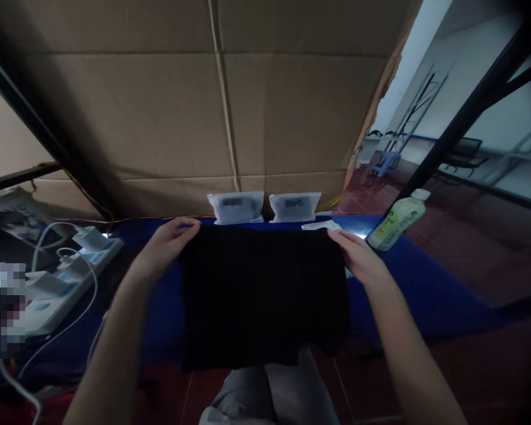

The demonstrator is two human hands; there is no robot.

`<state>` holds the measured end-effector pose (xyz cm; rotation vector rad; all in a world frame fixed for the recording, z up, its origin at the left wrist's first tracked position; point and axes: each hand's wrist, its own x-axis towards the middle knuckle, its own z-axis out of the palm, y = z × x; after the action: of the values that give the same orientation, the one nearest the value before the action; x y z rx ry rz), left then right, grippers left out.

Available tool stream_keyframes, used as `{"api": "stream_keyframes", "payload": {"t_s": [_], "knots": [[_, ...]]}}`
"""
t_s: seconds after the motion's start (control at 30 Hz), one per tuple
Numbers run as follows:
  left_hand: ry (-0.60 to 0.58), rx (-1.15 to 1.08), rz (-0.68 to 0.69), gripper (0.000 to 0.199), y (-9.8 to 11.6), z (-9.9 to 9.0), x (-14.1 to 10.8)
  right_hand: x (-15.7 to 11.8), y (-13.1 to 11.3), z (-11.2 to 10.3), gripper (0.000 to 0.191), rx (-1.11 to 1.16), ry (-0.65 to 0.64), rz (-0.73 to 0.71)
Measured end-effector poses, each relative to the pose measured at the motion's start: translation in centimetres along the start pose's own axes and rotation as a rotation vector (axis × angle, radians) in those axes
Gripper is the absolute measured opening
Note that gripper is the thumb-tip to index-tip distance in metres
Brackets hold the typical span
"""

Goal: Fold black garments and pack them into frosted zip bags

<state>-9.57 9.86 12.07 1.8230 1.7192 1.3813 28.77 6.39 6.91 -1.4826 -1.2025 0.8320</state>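
Observation:
A black cloth (265, 295) hangs spread between my two hands, over the blue-covered table (429, 289) and its near edge. Its top left corner is pinched in my left hand (172, 239). My right hand (354, 251) grips the top right corner between thumb and fingers. The lower edge of the cloth is uneven and hangs above my knees. Just beyond the cloth stand two whitish zip pouches, a left one (238, 208) and a right one (295, 206). A pale packet (322, 225) is partly covered by the cloth near my right hand.
On the left lies a white power strip (77, 271) with plugs and looping cables. A bottle with a green label (400, 219) stands tilted in view at the right. Cardboard (168, 112) rises behind the table, between dark frame bars. A blue stool (386, 162) is farther off.

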Motion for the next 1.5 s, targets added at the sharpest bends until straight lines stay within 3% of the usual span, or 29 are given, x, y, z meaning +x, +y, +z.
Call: {"api": "stream_keyframes", "payload": {"t_s": [0.07, 0.13, 0.23, 0.3, 0.37, 0.43, 0.53, 0.63, 0.8, 0.97, 1.17, 1.27, 1.33, 1.4, 1.5], "knots": [[-0.035, 0.071, 0.009, 0.042, -0.8, 2.3, 0.4, 0.9, 0.9, 1.3, 0.035, -0.171, 0.112, -0.088], [-0.085, 0.148, 0.072, 0.050, -1.4, 3.9, -1.0, 0.2, 1.8, 2.7, 0.035, -0.305, 0.134, -0.220], [-0.397, 0.348, 0.322, 0.055, -2.4, 5.2, -5.1, -2.5, 3.2, 4.6, 0.036, -0.579, -0.090, -0.465], [-0.592, 0.426, 0.402, 0.067, -3.2, 5.5, -7.8, -4.2, 4.2, 5.4, 0.038, -0.755, -0.232, -0.524], [-0.692, 0.454, 0.436, 0.084, -4.1, 5.5, -9.7, -5.1, 4.8, 5.8, 0.042, -0.877, -0.266, -0.510], [-0.709, 0.450, 0.452, 0.093, -5.0, 5.6, -10.5, -4.7, 4.9, 6.0, 0.044, -0.921, -0.239, -0.485], [-0.679, 0.436, 0.465, 0.096, -5.7, 5.7, -10.7, -1.5, 3.4, 6.0, 0.039, -0.898, -0.129, -0.435], [-0.666, 0.450, 0.447, 0.096, -5.6, 5.9, -10.6, 3.9, 1.1, 6.2, 0.030, -0.906, -0.006, -0.402], [-0.669, 0.461, 0.419, 0.093, -5.2, 5.9, -10.8, 12.5, -1.5, 7.7, 0.033, -0.947, 0.007, -0.412], [-0.640, 0.434, 0.422, 0.093, -5.5, 6.0, -10.9, 15.4, -2.2, 9.0, 0.031, -1.015, -0.001, -0.380], [-0.622, 0.442, 0.431, 0.093, -6.1, 6.3, -11.0, 12.2, -3.7, 9.5, 0.027, -1.065, 0.075, -0.407], [-0.602, 0.439, 0.461, 0.094, -6.4, 6.4, -11.0, 8.4, -4.8, 9.6, 0.031, -1.061, 0.134, -0.478], [-0.560, 0.416, 0.488, 0.094, -6.2, 6.3, -11.1, 5.1, -5.2, 9.6, 0.031, -1.030, 0.179, -0.608], [-0.449, 0.370, 0.499, 0.085, -5.6, 6.1, -11.4, 1.3, -5.1, 9.6, 0.029, -0.963, 0.177, -0.768], [-0.159, 0.260, 0.481, 0.057, -3.9, 5.3, -12.2, -4.2, -3.8, 9.9, 0.021, -0.841, 0.085, -0.953]]}}
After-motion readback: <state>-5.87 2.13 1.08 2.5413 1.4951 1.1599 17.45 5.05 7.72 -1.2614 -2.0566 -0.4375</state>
